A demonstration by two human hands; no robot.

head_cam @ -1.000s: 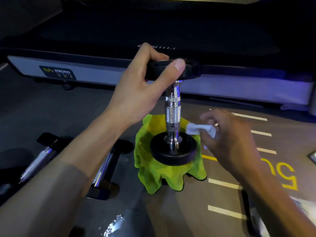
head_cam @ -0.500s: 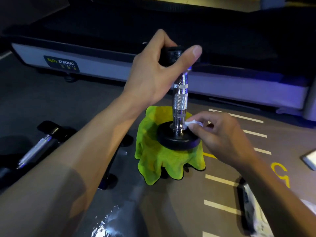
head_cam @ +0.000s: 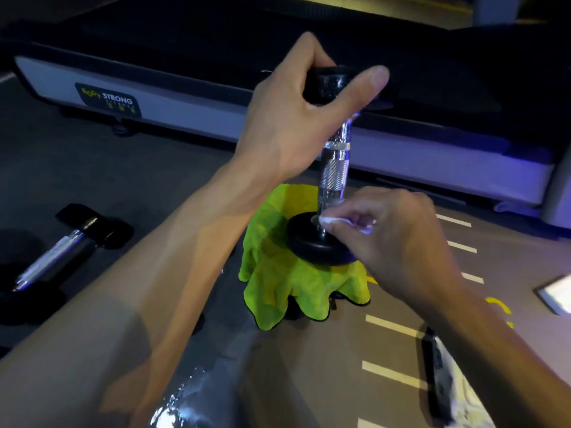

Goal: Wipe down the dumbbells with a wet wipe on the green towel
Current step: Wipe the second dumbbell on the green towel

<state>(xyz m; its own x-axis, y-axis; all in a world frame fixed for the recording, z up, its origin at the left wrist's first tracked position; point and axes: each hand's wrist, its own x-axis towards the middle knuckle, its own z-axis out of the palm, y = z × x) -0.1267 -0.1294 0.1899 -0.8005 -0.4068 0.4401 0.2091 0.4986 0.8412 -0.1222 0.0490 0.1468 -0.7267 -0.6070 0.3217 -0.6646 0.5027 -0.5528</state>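
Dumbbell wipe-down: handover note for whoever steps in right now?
Left hand grips the top weight of the upright dumbbell, steadying it on the green towel.
Right hand pinches the wet wipe against the base of the chrome handle, above the lower weight.
Done: cannot tell how far the wiping has got.
Left: the second dumbbell, lying on the floor to the left.

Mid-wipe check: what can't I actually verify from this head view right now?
- Top plate of the upright dumbbell: mostly covered by the left hand.
- Wet wipe: mostly hidden inside the right hand, motion-blurred.
- What the green towel is draped over: hidden.
- Spare dumbbell: its near end lost in dark shadow.
- Bottom-right items: blurred, cut by the frame edge.
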